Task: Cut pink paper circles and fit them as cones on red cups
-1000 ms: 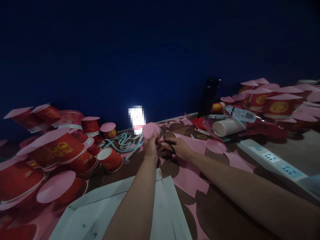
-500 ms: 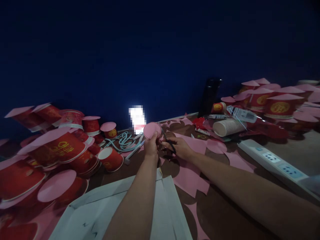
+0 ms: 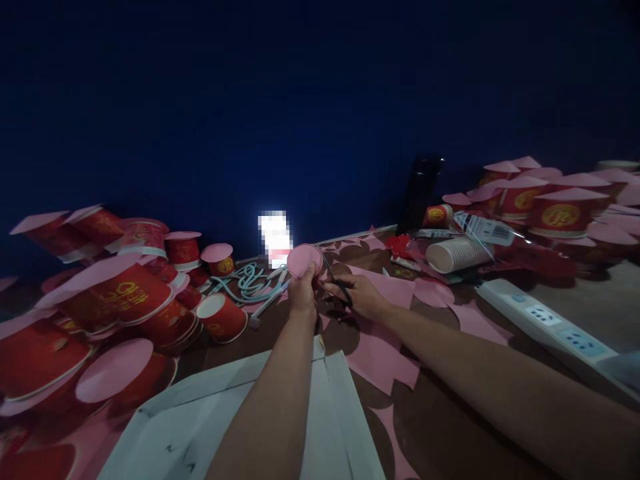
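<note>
My left hand (image 3: 303, 297) pinches a round pink paper disc (image 3: 304, 259), thumb pressed on its face. What lies under the disc, if anything, is hidden. Close beside it, my right hand (image 3: 369, 297) is closed on a pair of black scissors (image 3: 342, 288), its blades pointing up along the disc's right edge. Whether the blades touch the paper is too dark to tell. Pink paper sheets with round cutouts (image 3: 383, 357) lie beneath my right wrist. An uncovered red paper cup (image 3: 223, 320) lies tilted to the left of my left hand.
Red cups topped with pink discs (image 3: 130, 293) crowd the left side; more (image 3: 557, 213) stand at the far right. A lit, blurred-out screen (image 3: 275, 233), a coiled cable (image 3: 247, 283), a black bottle (image 3: 420, 193), nested cups (image 3: 457, 255), a power strip (image 3: 545, 320) and a white box (image 3: 235, 413) surround my hands.
</note>
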`<move>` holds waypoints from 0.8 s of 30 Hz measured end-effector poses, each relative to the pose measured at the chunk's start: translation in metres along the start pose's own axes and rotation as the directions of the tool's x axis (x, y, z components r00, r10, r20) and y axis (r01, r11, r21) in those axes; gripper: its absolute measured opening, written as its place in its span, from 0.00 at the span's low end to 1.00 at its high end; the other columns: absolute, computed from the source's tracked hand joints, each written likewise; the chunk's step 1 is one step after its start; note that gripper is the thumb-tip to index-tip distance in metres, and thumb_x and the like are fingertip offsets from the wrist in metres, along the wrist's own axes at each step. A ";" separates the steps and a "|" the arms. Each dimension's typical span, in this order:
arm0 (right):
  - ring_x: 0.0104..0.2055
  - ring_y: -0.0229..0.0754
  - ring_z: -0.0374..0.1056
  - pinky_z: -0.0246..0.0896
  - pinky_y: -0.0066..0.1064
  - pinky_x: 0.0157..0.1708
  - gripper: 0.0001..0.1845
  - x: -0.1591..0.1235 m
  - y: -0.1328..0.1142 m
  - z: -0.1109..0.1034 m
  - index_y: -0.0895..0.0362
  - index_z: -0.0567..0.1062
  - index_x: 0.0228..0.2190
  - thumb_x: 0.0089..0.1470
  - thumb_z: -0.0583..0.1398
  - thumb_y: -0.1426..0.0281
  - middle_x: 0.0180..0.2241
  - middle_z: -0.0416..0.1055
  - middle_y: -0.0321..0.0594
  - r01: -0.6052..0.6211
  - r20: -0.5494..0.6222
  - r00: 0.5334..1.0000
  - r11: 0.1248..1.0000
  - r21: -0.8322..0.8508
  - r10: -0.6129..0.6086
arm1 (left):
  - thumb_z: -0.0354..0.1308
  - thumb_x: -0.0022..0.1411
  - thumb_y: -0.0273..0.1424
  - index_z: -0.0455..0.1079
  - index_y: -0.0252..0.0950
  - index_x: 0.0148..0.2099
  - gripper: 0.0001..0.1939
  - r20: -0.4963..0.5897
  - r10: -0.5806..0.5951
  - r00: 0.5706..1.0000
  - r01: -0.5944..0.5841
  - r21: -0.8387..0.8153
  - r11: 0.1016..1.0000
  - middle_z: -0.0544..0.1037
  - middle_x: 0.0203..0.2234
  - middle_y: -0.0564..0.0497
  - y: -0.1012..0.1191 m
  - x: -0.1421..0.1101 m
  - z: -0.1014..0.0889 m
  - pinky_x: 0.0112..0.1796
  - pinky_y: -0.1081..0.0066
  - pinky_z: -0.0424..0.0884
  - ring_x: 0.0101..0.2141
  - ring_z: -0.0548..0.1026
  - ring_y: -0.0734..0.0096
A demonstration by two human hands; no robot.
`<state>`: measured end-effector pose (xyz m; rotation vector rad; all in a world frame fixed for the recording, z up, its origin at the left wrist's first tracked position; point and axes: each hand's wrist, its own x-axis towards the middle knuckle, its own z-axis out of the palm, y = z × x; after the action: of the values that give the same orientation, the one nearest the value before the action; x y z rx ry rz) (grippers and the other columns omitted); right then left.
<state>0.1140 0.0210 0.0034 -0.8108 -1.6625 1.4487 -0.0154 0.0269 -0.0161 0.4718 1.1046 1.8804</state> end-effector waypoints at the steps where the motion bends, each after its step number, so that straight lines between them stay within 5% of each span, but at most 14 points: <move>1: 0.21 0.31 0.58 0.53 0.24 0.19 0.23 0.000 0.000 0.000 0.62 0.77 0.30 0.44 0.65 0.54 0.21 0.66 0.34 -0.007 -0.003 1.000 1.000 0.004 0.007 | 0.69 0.40 0.39 0.69 0.32 0.32 0.20 -0.002 -0.004 1.000 0.004 -0.003 1.000 0.69 0.18 0.58 0.001 0.000 0.000 0.20 0.77 0.61 0.17 0.64 0.82; 24: 0.20 0.31 0.57 0.51 0.24 0.18 0.27 -0.001 -0.005 0.002 0.63 0.79 0.33 0.40 0.67 0.52 0.20 0.66 0.34 -0.079 -0.011 0.997 0.996 0.036 0.080 | 0.68 0.40 0.38 0.70 0.31 0.34 0.20 -0.028 -0.018 0.999 0.019 0.010 1.000 0.70 0.19 0.57 0.009 -0.007 0.004 0.20 0.77 0.60 0.17 0.64 0.81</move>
<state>0.1130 0.0182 0.0078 -0.8733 -1.6068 1.5204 -0.0132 0.0206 -0.0063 0.4413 1.1339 1.8708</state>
